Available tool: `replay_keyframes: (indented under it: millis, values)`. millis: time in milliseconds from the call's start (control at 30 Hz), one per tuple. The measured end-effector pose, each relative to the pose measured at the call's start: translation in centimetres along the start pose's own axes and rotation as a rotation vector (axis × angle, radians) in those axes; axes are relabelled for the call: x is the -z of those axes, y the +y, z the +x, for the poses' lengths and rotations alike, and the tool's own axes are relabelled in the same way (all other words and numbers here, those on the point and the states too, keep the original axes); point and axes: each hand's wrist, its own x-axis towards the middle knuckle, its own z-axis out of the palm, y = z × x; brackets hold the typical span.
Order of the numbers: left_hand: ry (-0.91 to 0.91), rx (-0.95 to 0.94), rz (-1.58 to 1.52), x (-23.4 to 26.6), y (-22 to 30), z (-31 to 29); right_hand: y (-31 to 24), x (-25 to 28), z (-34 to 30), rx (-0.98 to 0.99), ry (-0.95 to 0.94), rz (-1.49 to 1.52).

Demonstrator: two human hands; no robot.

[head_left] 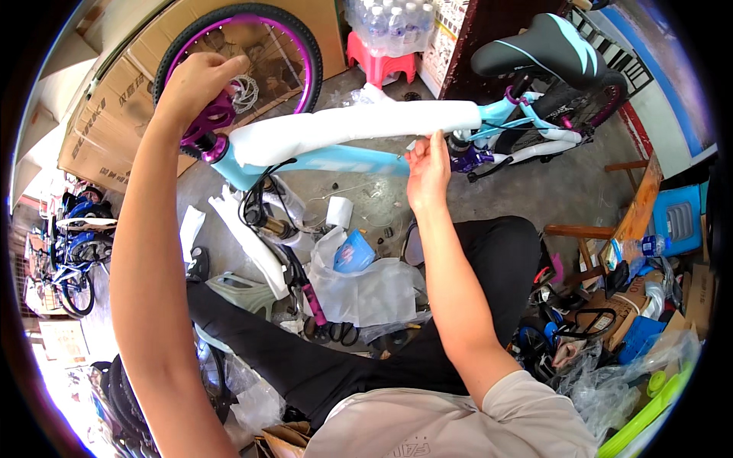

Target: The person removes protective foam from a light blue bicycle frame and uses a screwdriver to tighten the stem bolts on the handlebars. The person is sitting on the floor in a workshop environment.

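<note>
A light blue bicycle frame [351,159] spans the view in front of me, with a white foam sleeve [343,127] around its upper tube. At the upper left, my left hand [200,82] is closed beside the purple fork [210,118] and disc rotor [244,95], in front of the purple-rimmed wheel [309,65]; most of its fingers are hidden. My right hand [429,169] has curled fingers and a raised fingertip at the foam's lower edge, near the purple crank area [469,160]. What its fingers hold is not clear. A black saddle [534,57] with blue stripes is at the right end.
Large cardboard [114,126] leans behind the wheel. Bottled water packs [393,27] rest on a red stool [380,61]. Below the frame are handlebars with a purple grip [313,304] and plastic sheeting [366,294]. A wooden stool [634,206] and packaging clutter [611,382] lie right.
</note>
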Motion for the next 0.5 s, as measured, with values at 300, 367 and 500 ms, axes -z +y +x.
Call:
replay_keyframes:
  millis: [300, 367, 500]
  values:
    - [0.019, -0.001, -0.009, -0.3, -0.2, 0.1, 4.9, -6.3, -4.3, -0.131, -0.158, -0.013]
    - [0.028, 0.004, 0.002, -0.3, -0.2, -0.1, 5.3, -7.2, -4.6, -0.131, -0.117, 0.032]
    - [0.031, 0.022, 0.007, -0.4, 0.1, -0.1, 5.4, -7.5, -5.2, -0.002, -0.037, 0.233]
